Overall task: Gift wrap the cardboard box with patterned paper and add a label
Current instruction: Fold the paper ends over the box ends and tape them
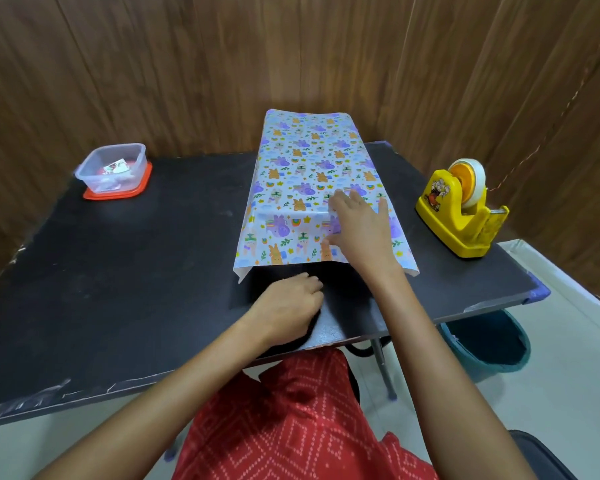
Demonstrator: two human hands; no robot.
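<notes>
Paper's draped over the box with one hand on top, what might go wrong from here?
Only the right hand presses the patterned paper down and no tape shows on it; lifting that hand may let it shift. The tape dispenser sits off to the right, so reaching it likely frees that hand. The left hand is at the near open end, where a tug could crease the paper.

A black table point(118, 271) stands against wood-panelled walls point(187, 64) on a pale floor point(568, 393).
</notes>
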